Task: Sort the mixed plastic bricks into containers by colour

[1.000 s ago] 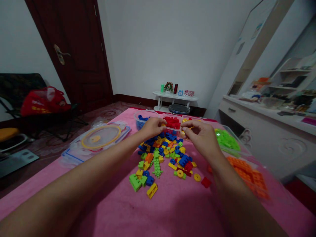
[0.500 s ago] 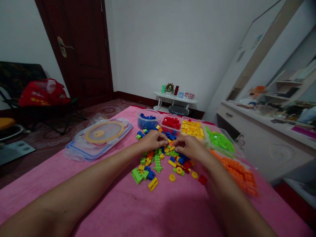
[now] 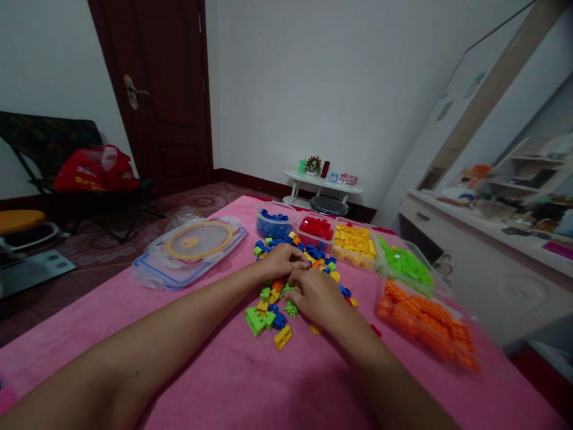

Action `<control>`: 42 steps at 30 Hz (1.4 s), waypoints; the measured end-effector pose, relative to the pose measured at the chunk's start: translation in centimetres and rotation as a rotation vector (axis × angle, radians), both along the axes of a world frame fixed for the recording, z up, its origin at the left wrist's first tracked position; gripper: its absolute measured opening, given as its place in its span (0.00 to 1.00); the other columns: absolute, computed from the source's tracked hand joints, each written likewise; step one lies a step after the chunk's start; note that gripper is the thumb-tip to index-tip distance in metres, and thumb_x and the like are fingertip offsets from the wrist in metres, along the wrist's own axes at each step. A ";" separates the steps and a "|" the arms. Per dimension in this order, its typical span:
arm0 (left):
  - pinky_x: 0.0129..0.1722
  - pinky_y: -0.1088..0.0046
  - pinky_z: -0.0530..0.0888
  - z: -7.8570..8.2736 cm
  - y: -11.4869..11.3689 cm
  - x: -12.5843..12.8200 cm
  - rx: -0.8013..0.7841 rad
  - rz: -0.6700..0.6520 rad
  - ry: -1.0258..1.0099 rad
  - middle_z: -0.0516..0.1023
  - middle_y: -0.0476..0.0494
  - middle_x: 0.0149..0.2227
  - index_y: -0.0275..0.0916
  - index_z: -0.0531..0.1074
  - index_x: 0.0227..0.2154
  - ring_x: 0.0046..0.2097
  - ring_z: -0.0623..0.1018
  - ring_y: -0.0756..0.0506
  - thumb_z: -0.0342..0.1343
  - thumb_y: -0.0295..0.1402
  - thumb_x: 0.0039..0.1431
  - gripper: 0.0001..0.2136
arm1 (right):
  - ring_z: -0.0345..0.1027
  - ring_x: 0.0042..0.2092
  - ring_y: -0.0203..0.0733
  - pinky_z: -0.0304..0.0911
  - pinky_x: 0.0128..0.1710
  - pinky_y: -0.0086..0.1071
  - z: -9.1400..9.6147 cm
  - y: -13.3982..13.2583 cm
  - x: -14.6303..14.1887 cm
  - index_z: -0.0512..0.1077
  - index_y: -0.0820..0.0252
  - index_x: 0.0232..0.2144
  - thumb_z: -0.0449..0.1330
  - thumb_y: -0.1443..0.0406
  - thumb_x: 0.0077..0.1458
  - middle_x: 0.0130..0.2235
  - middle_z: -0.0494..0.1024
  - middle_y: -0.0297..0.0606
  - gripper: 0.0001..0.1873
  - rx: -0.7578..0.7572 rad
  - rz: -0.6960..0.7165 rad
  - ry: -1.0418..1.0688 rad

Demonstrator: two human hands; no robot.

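Note:
A heap of mixed plastic bricks (image 3: 273,310) lies on the pink table cover (image 3: 268,382). My left hand (image 3: 281,261) rests on the far part of the heap with its fingers curled down among the bricks. Next to it, touching it, my right hand (image 3: 319,297) lies palm down over the heap's near right side, fingers bent. Whatever either hand pinches is hidden under the fingers. Behind the heap stand clear tubs of sorted bricks: blue (image 3: 274,221), red (image 3: 314,229), yellow (image 3: 354,239), green (image 3: 405,261) and orange (image 3: 425,319).
Stacked clear tub lids (image 3: 190,245) lie on the cover to the left. A dark door (image 3: 156,89) and a folding chair with a red bag (image 3: 92,170) are at the left. A white dresser (image 3: 483,239) stands on the right, a small white table (image 3: 324,185) behind.
Both hands have come back from the tubs and down onto the brick heap, the right one sliding nearer to me. The view has shifted, so the tubs now show fully.

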State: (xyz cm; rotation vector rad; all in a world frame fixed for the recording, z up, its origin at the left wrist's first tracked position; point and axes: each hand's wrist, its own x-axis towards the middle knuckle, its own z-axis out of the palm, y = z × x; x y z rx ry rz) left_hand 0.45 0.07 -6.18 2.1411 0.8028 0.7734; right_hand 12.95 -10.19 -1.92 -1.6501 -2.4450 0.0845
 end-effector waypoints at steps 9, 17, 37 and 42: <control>0.31 0.78 0.69 0.7 0.4 -0.3 -0.033 -0.022 -0.034 0.79 0.43 0.30 0.31 0.77 0.34 0.31 0.75 0.49 0.55 0.38 0.53 0.14 | 0.72 0.41 0.52 0.58 0.33 0.35 0.6 -1.6 -1.7 0.69 0.59 0.43 0.57 0.63 0.51 0.39 0.78 0.46 0.15 -0.052 -0.066 -0.167; 0.32 0.76 0.69 5.6 2.1 -4.7 0.299 0.499 0.337 0.79 0.44 0.32 0.39 0.78 0.35 0.34 0.76 0.47 0.54 0.33 0.51 0.11 | 0.71 0.35 0.46 0.52 0.28 0.32 2.9 0.0 2.8 0.72 0.55 0.43 0.56 0.64 0.46 0.35 0.78 0.40 0.19 -0.088 -0.137 -0.169; 0.40 0.65 0.72 7.2 -0.7 -5.1 0.232 0.387 1.026 0.78 0.36 0.42 0.42 0.77 0.39 0.43 0.77 0.37 0.59 0.27 0.44 0.16 | 0.66 0.49 0.46 0.58 0.45 0.34 -1.1 0.7 0.3 0.61 0.50 0.56 0.54 0.65 0.52 0.50 0.70 0.40 0.27 0.061 0.062 -0.020; 0.39 0.68 0.71 6.5 -0.3 -5.5 0.209 0.350 0.992 0.79 0.38 0.39 0.43 0.77 0.37 0.42 0.76 0.39 0.59 0.24 0.41 0.17 | 0.65 0.51 0.45 0.56 0.48 0.34 -1.1 0.3 0.0 0.61 0.55 0.56 0.53 0.68 0.52 0.50 0.71 0.43 0.27 0.029 0.033 -0.023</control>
